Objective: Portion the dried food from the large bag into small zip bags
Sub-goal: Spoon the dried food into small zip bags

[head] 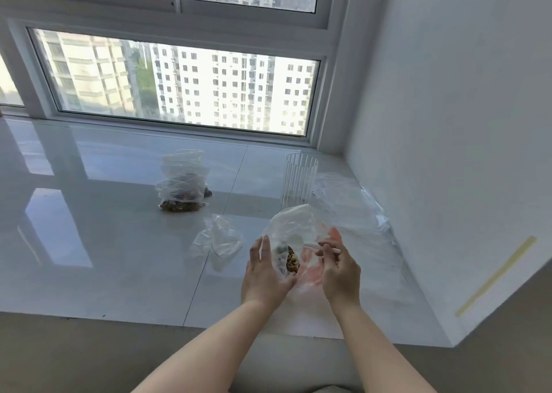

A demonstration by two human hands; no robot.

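Between both hands, clear plastic bag [294, 237] with brown dried food [292, 263], left hand [264, 273] gripping it, right hand [340, 268] pinching its edge, filled small clear zip bags [182, 183] well apart beyond, ribbed glass cup [299, 180] nearby.

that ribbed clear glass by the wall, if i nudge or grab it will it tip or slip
The ribbed glass stands tall and narrow and looks empty, so a push near its rim would probably tip it. The glossy sill under it likely lets it slide on a low nudge. Its vertical ridges should give fingers some hold, though it seems breakable.
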